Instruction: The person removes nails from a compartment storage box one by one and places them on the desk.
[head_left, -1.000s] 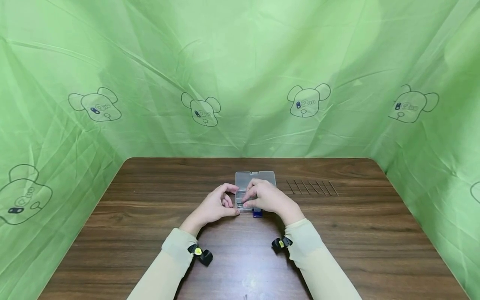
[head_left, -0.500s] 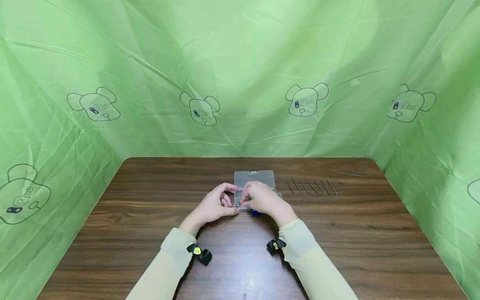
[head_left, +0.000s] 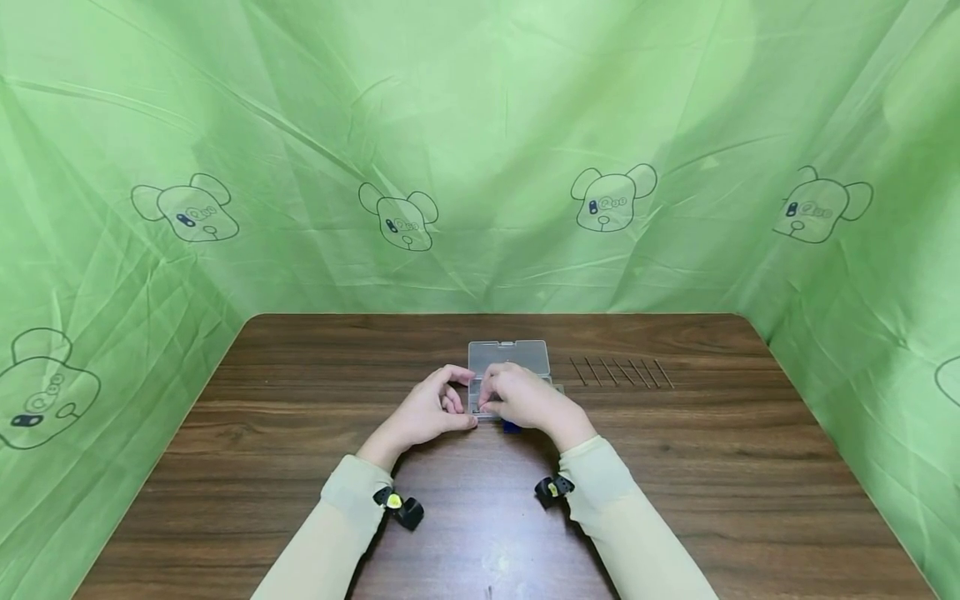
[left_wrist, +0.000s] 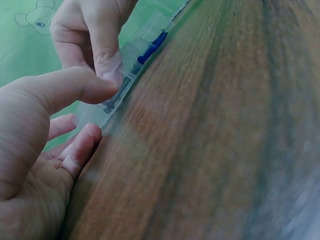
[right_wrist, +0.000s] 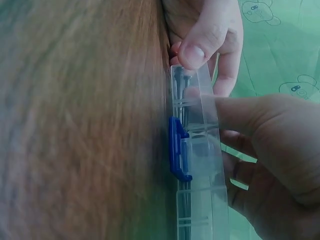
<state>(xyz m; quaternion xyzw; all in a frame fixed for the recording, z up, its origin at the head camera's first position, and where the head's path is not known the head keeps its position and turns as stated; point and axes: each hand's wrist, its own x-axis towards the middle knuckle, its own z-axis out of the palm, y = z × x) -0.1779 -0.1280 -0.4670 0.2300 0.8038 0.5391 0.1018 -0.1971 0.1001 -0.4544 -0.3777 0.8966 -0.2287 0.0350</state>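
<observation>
A small clear plastic box lies with its lid tipped back near the middle of the table. Its blue latch hangs at the front side. Thin metal nails show through the wall of the box. My left hand grips the box's left end, thumb at the front corner and forefinger at the back. My right hand reaches over the box from the right, its thumb and forefinger pinching at the nails in the left compartment. The box wall and the hand partly hide those fingertips.
To the right of the box, several brown nails lie apart in a slanted row on the dark wood table. A green printed cloth rises behind the table and on both sides.
My right hand has shifted slightly left and sunk lower over the left compartment, covering the small metal pieces seen there earlier. The left hand keeps its hold on the box.
</observation>
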